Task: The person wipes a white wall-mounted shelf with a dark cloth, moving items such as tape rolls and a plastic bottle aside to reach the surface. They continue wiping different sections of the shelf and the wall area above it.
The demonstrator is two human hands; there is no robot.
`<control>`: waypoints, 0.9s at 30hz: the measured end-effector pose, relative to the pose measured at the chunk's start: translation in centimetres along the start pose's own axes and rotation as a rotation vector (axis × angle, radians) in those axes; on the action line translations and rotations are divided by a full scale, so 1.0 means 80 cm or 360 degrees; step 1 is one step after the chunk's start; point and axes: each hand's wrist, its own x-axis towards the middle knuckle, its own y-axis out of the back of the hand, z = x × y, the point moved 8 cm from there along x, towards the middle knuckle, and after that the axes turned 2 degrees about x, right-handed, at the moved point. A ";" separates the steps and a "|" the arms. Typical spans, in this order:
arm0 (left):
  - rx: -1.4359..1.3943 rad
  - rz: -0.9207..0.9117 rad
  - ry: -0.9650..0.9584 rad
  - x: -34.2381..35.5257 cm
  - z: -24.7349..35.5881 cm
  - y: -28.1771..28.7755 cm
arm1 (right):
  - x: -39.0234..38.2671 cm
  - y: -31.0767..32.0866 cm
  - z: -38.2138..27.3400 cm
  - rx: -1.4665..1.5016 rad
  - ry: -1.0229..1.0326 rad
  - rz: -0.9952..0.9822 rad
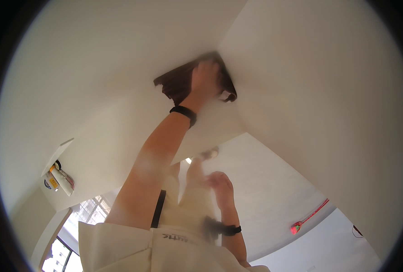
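My left hand (pixel 205 77) presses a dark brown cloth (pixel 176 86) against the white wall, right beside the corner. The cloth spreads out past the hand, with a ragged lower left edge and a folded lower right edge. My left fingers point up and are somewhat blurred. Lower down, my right hand (pixel 220 181) hangs in front of my legs, away from the wall. Its fingers look bent but are smeared, and nothing can be made out in them. Each wrist wears a black band.
Two white walls (pixel 310 90) meet at the corner ahead. On the left lies a small group of items, including a tube with a yellow label (pixel 61 177). A red stick-like thing (pixel 308 217) rests on the pale floor (pixel 265 195). A window (pixel 65 254) is at lower left.
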 end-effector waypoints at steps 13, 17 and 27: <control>0.0058 0.0220 -0.0151 0.000 0.008 -0.005 | -0.003 0.009 -0.003 0.0095 -0.0011 0.0035; 0.0105 0.0256 -0.0174 0.000 0.010 0.001 | 0.000 0.007 -0.002 -0.0012 -0.0003 0.0043; 0.0028 0.0275 -0.0142 0.004 0.010 0.008 | 0.000 -0.004 -0.010 0.0009 -0.0011 0.0040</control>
